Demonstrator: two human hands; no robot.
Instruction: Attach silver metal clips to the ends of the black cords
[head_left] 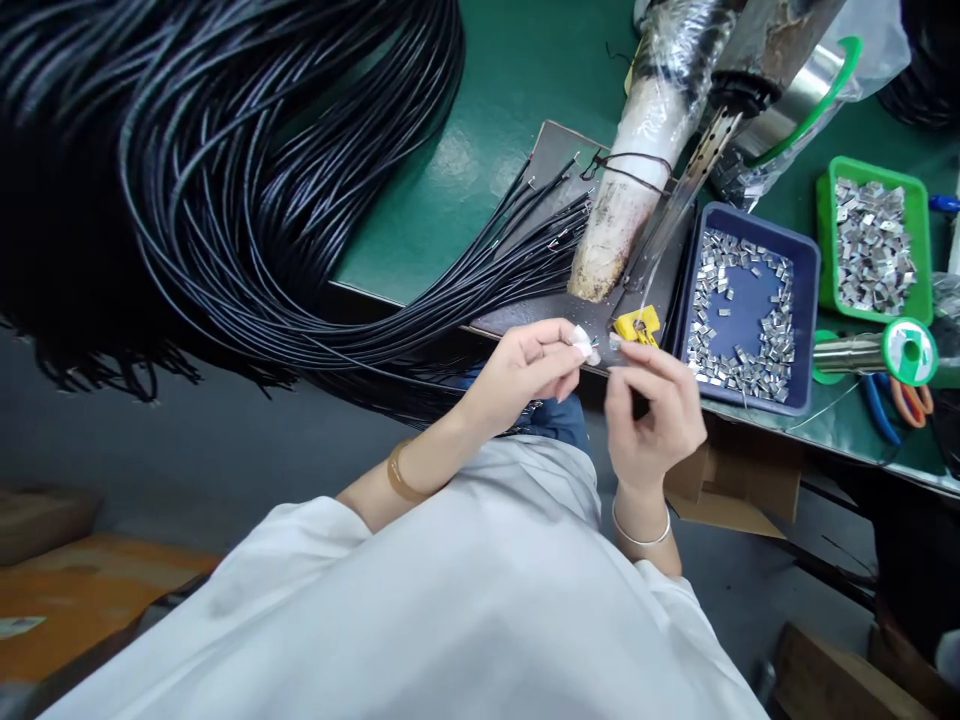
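Observation:
My left hand is closed in a pinch near the bench edge, with thin wire ends showing at its wrapped fingertips. Just to its right, my right hand has its thumb and fingers bent toward each other; whatever may be between them is too small to make out. A yellow piece lies just beyond my right fingertips. Many black cables run from the left, their stripped ends resting on a dark board beyond my hands.
Metal pieces fill a blue tray and a green tray on the right. A plastic-wrapped tube slants over the board. A solder spool and orange-blue handled tool lie near the right edge. An open carton sits below.

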